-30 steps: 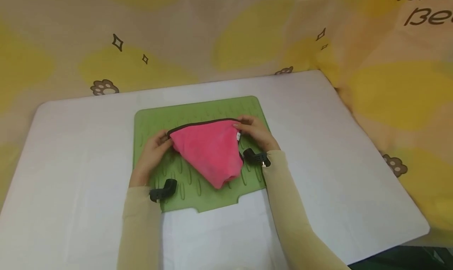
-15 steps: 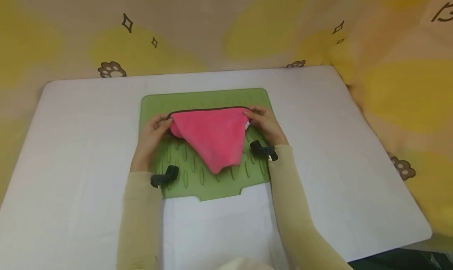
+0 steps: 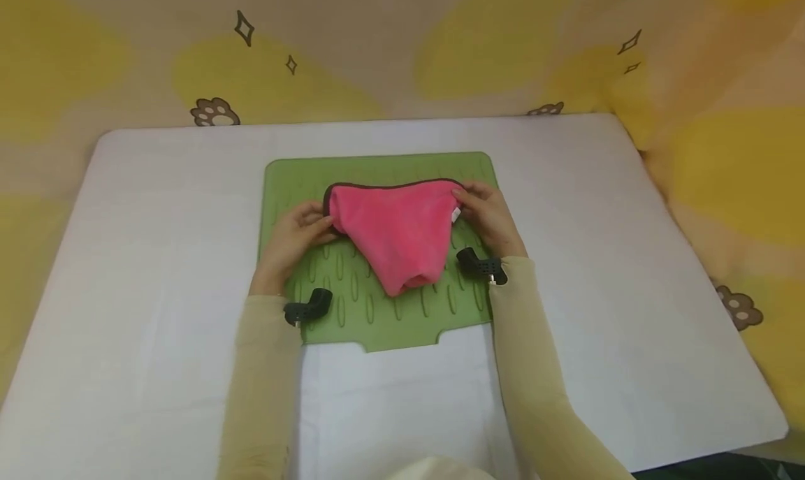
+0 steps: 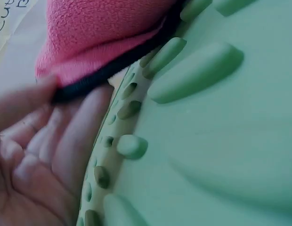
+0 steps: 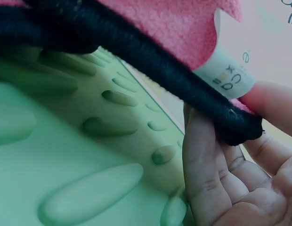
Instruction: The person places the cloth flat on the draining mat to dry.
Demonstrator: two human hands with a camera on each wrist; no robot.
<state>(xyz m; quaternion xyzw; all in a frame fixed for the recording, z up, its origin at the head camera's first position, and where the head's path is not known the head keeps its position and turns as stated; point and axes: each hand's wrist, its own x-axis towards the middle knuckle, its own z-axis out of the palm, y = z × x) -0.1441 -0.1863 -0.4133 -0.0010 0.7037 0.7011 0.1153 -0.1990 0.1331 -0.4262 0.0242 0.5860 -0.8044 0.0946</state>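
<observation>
A pink fleecy cloth (image 3: 397,228) with a dark edging hangs between both hands above a green ridged mat (image 3: 352,326). My left hand (image 3: 292,239) pinches its left upper corner between thumb and fingers, as the left wrist view also shows along the dark edging (image 4: 108,70). The right upper corner is pinched by my right hand (image 3: 493,218), close to a small white label (image 5: 226,70). Toward the bottom the cloth narrows to a bunched, folded tip. Its back side is hidden in the head view.
The mat lies on a white table (image 3: 629,291), its notched edge toward me. A yellow patterned curtain (image 3: 390,47) stands behind the table and along the right side. A black wrist camera (image 3: 308,307) sits on my left wrist, another on my right.
The cloth's upper edge has become more level and the left corner has been turned over at the hand. Both hands keep their hold on the corners. The head view has also shifted.
</observation>
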